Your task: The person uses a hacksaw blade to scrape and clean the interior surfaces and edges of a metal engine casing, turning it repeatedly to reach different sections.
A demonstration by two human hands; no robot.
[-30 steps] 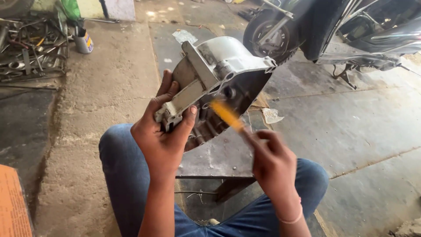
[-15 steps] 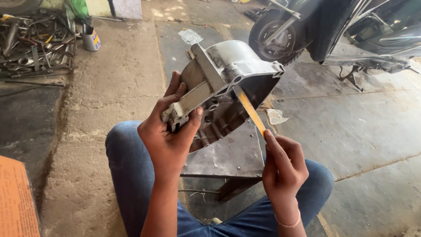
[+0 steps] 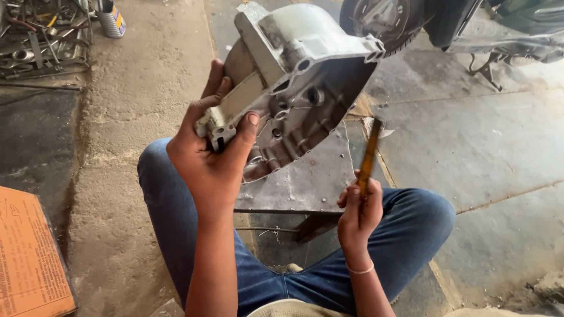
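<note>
My left hand (image 3: 212, 154) grips the lower edge of a large grey metal engine casing (image 3: 299, 76), holding it tilted up with its ribbed inside facing me. My right hand (image 3: 358, 211) is closed around a thin yellow-brown stick-like tool (image 3: 369, 155), held upright to the right of the casing and apart from it. A flat metal plate (image 3: 308, 182) lies on a low stand between my knees, just below the casing.
A scooter's wheel (image 3: 376, 20) and stand (image 3: 487, 67) are at the top right. Scattered metal tools (image 3: 41, 41) and a small can (image 3: 111, 20) lie at the top left. An orange cardboard sheet (image 3: 29, 258) sits at the lower left on the concrete floor.
My right hand pulled the tool back from the casing and down to the right. My left hand raised the casing closer to the camera.
</note>
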